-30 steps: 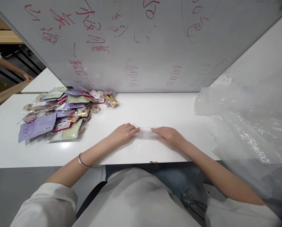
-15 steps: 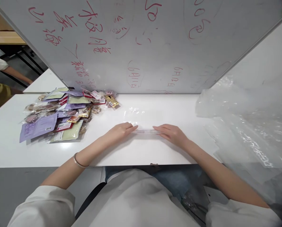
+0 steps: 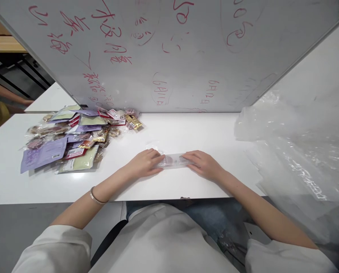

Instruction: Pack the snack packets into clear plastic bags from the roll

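A flat, see-through plastic packet [image 3: 175, 160], folded into a narrow strip, lies on the white table [image 3: 175, 185] between my hands. Pinkish-brown round shapes show dimly through it; I cannot tell exactly what they are. My left hand [image 3: 147, 163] grips the packet's left end, fingers on top and thumb along the near edge. On the other end, my right hand [image 3: 203, 163] holds it the same way. A clear film edge [image 3: 152, 146] shows faintly beyond my left fingers.
A heap of small packaged goods [image 3: 72, 136] in purple, green, red and gold covers the table's left. Clear plastic bags [image 3: 297, 151] are piled at the right. A whiteboard [image 3: 186, 68] with red writing stands behind. Another person's arm [image 3: 10, 94] shows at far left.
The strip between my hands has turned from a thin edge to a wider, flatter face. Both hands have come slightly nearer to me. The other person's arm has shifted left.
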Tool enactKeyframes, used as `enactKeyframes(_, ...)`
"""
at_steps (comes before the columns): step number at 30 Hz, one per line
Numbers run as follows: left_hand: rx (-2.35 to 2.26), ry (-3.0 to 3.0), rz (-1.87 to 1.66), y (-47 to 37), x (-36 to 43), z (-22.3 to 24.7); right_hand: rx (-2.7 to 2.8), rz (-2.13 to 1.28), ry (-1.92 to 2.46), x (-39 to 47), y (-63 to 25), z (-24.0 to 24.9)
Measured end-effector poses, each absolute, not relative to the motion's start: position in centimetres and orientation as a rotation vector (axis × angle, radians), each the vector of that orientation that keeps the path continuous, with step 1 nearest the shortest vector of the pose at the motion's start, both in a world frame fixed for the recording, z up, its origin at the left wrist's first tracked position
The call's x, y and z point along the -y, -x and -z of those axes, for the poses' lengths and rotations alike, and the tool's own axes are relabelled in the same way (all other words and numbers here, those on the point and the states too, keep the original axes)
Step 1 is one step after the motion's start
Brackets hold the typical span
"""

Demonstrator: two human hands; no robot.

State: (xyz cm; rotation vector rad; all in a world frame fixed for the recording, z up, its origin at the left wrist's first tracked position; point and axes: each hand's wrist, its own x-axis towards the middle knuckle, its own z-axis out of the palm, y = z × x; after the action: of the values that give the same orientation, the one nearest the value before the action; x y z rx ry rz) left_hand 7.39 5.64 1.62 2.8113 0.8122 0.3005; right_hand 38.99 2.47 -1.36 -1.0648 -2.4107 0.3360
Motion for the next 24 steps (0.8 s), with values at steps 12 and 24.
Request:
enactKeyframes(12, -0.902, -2.952, -0.238, -8.2, -4.7, -1.2, 2.431, -0.054, 1.036, -1.5, -37.5, 1.0)
enactKeyframes(24, -1.13, -2.602, -0.058, -10.5, -6.0, -2.9, 2.643, -0.233, 1.547, -3.4, -35.9, -1.9)
